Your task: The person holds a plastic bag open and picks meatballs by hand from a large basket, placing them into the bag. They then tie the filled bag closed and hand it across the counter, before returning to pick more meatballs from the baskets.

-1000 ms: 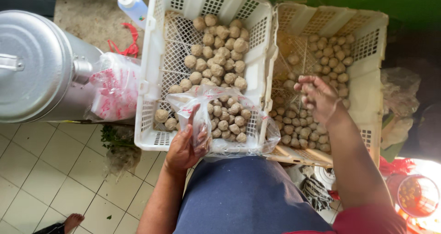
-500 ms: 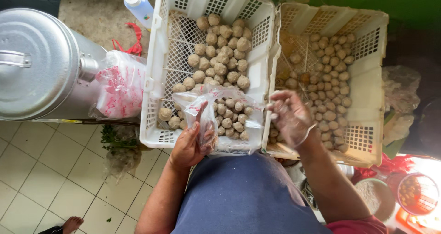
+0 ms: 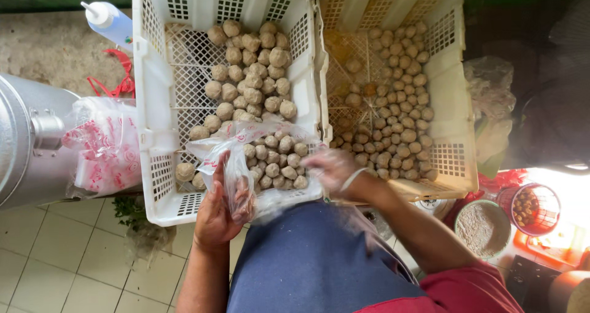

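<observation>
While the clear plastic bag (image 3: 258, 159) rests on the near end of the white crate (image 3: 147, 104), its mouth faces the person and it is partly filled with round brownish meatballs (image 3: 276, 162). The left hand (image 3: 218, 211) grips the bag's near left edge, fingers clenched on the film and holding the mouth up. The right hand (image 3: 332, 168) is at the bag's right side, right by its opening; it seems to wear a thin clear glove and is blurred, so I cannot tell whether it is closed on a meatball or slack. Seen from that hand, the bag lies directly to its left, touching or just beside it, and the bag's long axis runs across the crate from side to side. Both hands are at the bag, the left holding it, the right nearer the mouth.

Beyond the bag, in the far part of the white crate, lies a loose heap of larger meatballs (image 3: 252, 67). To the right of the white crate, touching it, stands a cream crate (image 3: 455, 91) with smaller meatballs (image 3: 393, 104). To the left of the white crate are a stack of printed plastic bags (image 3: 104, 147), a metal pot (image 3: 24, 141) and a squeeze bottle (image 3: 110, 24). Below is a tiled floor (image 3: 74, 264).
</observation>
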